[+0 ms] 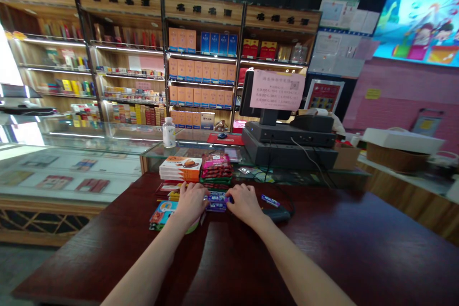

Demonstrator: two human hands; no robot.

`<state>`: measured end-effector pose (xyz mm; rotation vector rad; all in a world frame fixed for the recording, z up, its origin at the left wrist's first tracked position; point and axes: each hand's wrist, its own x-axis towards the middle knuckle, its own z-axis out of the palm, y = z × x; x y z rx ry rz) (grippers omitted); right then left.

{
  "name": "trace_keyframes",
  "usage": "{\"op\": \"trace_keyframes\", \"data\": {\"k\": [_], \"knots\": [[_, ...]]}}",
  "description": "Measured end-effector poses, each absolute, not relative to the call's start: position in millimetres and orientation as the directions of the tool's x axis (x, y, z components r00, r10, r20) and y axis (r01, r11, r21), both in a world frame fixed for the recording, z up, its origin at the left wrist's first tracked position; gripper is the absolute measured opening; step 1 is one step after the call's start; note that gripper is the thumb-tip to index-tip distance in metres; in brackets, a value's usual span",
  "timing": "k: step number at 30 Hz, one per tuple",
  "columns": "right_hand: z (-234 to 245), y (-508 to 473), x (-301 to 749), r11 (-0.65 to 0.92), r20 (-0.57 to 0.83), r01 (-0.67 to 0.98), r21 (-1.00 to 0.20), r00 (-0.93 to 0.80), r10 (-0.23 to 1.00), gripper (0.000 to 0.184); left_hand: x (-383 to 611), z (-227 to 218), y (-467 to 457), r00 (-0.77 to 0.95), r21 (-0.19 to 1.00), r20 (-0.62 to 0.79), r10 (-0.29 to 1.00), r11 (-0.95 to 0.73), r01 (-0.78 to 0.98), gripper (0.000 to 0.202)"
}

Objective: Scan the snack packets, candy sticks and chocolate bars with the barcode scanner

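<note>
While both hands (193, 199) (245, 202) hold the purple pack (217, 198), its length runs left-right.

Small packs (217, 202) on table (322, 258), between the person's left hand (192, 200) and right hand (245, 202). Behind packs: bag pile (216, 168); box stack (174, 169) left of it. Right of right hand — 1 loose pack (270, 201), scanner-like device (280, 214) just before it. Bottle (169, 134) behind boxes; register (290, 146) right of bottle; shelves (202, 79) at back.
</note>
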<state>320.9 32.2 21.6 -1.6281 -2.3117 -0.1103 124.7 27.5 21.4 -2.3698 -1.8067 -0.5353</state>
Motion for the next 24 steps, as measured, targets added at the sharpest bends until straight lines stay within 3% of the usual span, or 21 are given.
{"op": "trace_keyframes", "data": {"k": [8, 24], "knots": [[9.9, 34.4, 321.9, 0.385, 0.284, 0.921, -0.061, -0.354, 0.891, 0.017, 135.2, 21.8, 28.4, 0.275, -0.036, 0.295, 0.915, -0.277, 0.96, 0.021], [8.0, 36.3, 321.4, 0.395, 0.27, 0.916, -0.067, -0.364, 0.891, 0.018, 137.7, 18.0, 30.5, 0.262, -0.051, 0.294, 0.919, -0.259, 0.965, 0.024]]}}
